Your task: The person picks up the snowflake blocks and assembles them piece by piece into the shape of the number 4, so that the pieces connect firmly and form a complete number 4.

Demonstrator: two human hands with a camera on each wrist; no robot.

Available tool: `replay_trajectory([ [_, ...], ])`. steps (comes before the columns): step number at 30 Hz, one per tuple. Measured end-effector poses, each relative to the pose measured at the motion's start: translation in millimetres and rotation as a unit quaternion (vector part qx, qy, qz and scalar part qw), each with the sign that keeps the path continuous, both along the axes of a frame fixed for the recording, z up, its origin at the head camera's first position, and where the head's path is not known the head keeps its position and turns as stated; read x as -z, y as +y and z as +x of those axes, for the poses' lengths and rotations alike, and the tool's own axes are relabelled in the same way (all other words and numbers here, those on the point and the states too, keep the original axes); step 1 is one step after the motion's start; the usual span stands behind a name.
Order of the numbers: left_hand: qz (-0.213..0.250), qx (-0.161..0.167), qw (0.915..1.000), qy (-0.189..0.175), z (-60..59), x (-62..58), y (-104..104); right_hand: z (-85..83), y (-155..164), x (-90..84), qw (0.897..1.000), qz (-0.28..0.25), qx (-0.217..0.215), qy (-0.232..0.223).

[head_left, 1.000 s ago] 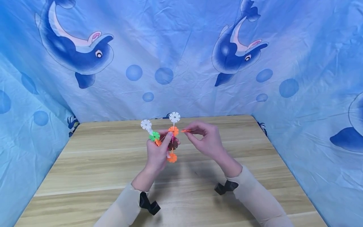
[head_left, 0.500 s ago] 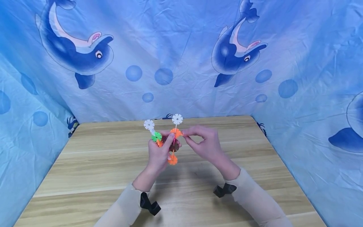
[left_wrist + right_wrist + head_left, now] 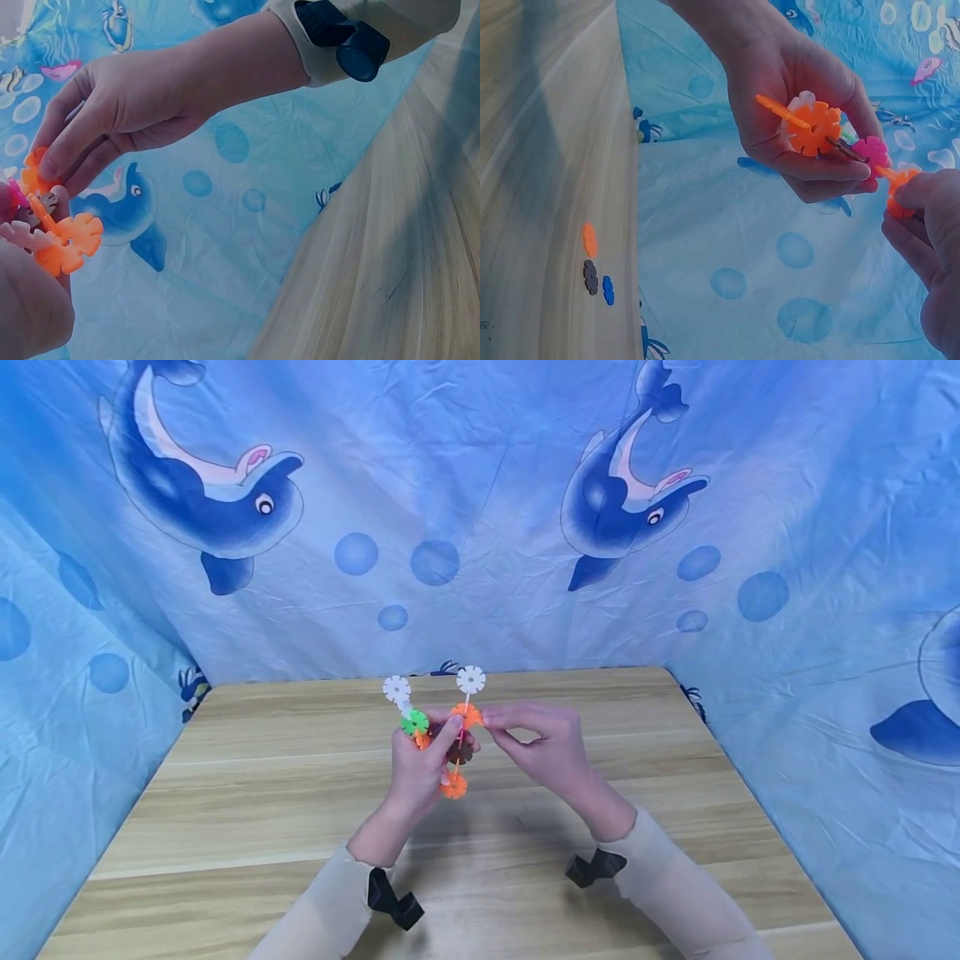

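My left hand (image 3: 414, 768) grips a joined model of plastic snowflake discs, held above the table. Its parts include a white disc (image 3: 471, 679) at the top, a second white disc (image 3: 397, 688), a green disc (image 3: 414, 722), a brown disc (image 3: 460, 753) and a lower orange disc (image 3: 453, 786). A pink disc (image 3: 871, 154) also shows between the fingers in the right wrist view. Between thumb and fingertips, my right hand (image 3: 546, 739) pinches an orange snowflake disc (image 3: 901, 199) right at the model's upper right edge. The left palm hides part of the model.
Loose orange (image 3: 589, 240), black (image 3: 591, 277) and blue (image 3: 608, 290) discs lie on the wooden table (image 3: 247, 793) in the right wrist view. A blue dolphin-print cloth (image 3: 495, 510) hangs behind and at both sides. Each wrist wears a black camera mount (image 3: 395, 900).
My right hand has brought its orange disc left against the model's upper orange disc, closing the gap between them. The model has shifted slightly right and down in the left hand.
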State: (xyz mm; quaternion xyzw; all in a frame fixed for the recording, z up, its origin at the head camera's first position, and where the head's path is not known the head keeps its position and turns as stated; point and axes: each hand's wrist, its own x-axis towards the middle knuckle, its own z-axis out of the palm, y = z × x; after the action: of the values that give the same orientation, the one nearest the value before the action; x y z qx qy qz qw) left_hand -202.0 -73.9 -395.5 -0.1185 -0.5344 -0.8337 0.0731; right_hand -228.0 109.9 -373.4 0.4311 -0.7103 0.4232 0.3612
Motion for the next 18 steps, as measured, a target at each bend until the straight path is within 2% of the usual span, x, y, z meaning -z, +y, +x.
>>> replay_trajectory([
  [9,-0.021,0.029,0.9993,-0.007,-1.7,0.6,-2.1,1.4,-1.1,-0.2,1.000,-0.008,-0.016,0.022],
  [18,-0.006,0.022,0.9997,0.002,-1.1,0.0,-2.1,0.0,-2.2,-2.1,1.000,0.004,-0.006,0.022],
])
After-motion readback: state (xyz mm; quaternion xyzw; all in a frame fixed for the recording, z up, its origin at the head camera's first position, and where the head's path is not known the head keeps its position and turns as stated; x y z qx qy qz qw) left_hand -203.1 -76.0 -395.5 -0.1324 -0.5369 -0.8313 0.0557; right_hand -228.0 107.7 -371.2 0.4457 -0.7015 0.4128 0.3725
